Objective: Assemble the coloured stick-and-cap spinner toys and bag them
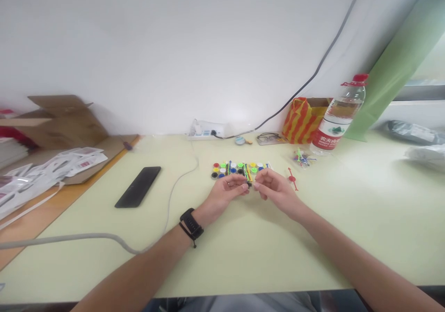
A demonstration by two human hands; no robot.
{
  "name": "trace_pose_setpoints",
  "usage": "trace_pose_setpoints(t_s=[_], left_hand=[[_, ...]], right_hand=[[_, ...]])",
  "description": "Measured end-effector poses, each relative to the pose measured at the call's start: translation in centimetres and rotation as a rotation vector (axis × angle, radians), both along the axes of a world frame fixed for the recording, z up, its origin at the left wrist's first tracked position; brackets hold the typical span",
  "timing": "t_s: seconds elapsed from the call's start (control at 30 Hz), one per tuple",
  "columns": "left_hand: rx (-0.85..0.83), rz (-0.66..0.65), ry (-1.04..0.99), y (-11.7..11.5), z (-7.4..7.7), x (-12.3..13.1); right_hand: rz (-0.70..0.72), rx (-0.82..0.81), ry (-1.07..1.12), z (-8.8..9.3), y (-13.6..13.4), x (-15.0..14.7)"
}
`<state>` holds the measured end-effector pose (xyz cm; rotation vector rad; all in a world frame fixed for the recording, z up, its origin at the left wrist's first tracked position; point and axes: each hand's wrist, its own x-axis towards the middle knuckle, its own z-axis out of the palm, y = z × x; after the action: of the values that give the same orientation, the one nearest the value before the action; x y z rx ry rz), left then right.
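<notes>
Our bare forearms [139,265] come nearest, stretched over the pale green tabletop [243,251] toward the rows of coloured discs [233,170], with a black watch [191,224] on our left wrist. Just on the near side of the discs, our left hand [239,185] has its thumb and fingers pinched on a small dark piece [249,184], too tiny for us to make out its shape. Our right hand [259,185], at the near right end of the discs, has its thumb and forefinger drawn close beside that piece; we cannot tell whether it grips anything. Slim coloured sticks [246,170] lie among the discs, partly hidden by our fingers.

Just right of the discs we see a red stick [292,179] with a round middle, and beyond it, farther right of the discs, a clear packet of small bright parts [303,159]. Behind these, right of the discs, stand a red-capped water bottle [332,133] and a red-and-yellow striped bag [299,122]. Behind the discs, by the wall, sits a white power strip [206,131]. Well left of the discs lies our black phone [138,187], with a pale cable [169,200] running between the two
</notes>
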<state>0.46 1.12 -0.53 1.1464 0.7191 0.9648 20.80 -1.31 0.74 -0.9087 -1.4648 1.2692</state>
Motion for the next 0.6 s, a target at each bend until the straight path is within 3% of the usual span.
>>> trace_pose_setpoints(t_s=[0.3, 0.6], left_hand=[[0.017, -0.015, 0.003, -0.1, 0.1, 0.1], [0.081, -0.065, 0.152, -0.5, 0.1, 0.3]], right_hand=[[0.068, 0.021, -0.08, -1.0, 0.5, 0.5], [-0.031, 0.265, -0.438, -0.8, 0.5, 1.0]])
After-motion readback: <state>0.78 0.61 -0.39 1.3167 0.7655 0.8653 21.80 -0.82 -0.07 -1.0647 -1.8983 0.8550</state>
